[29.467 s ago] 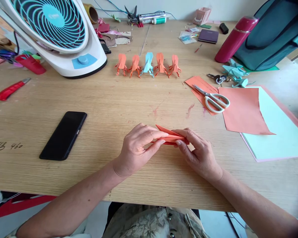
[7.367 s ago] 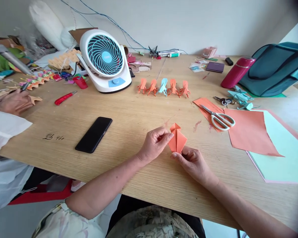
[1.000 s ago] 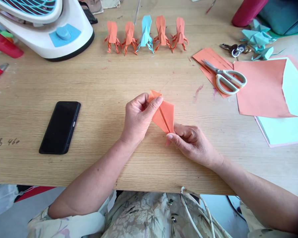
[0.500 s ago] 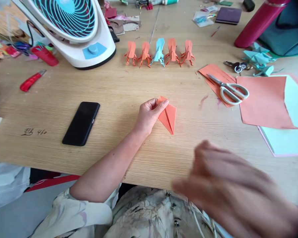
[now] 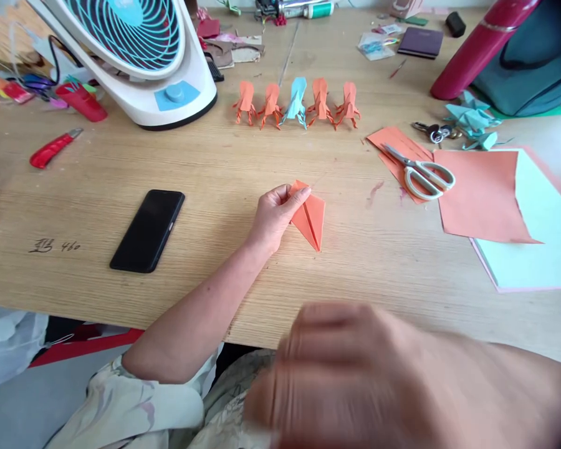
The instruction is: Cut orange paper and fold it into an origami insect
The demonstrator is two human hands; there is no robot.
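Pinched between the thumb and fingers of my left hand (image 5: 275,212) is a folded orange paper (image 5: 312,219). It is kite-shaped with a seam down its middle, and its narrow tip points toward me. My right hand (image 5: 350,374) is raised close to the camera, over the table's near edge. Motion blurs it, and its fingers appear curled, but what they hold, if anything, does not show. Beyond the left hand stands a row of several folded paper figures, orange ones (image 5: 320,100) with a blue one (image 5: 297,103) among them.
Scissors (image 5: 423,174) lie on orange paper strips (image 5: 393,140), beside an orange sheet (image 5: 479,193) and pale paper (image 5: 537,262). A phone (image 5: 147,231), red cutter (image 5: 53,148) and fan (image 5: 168,100) are on the left. A red bottle (image 5: 486,50) stands far right.
My right hand has moved left and nearer to the camera. The left hand keeps its grip on the folded orange paper. The whole view has shifted slightly.
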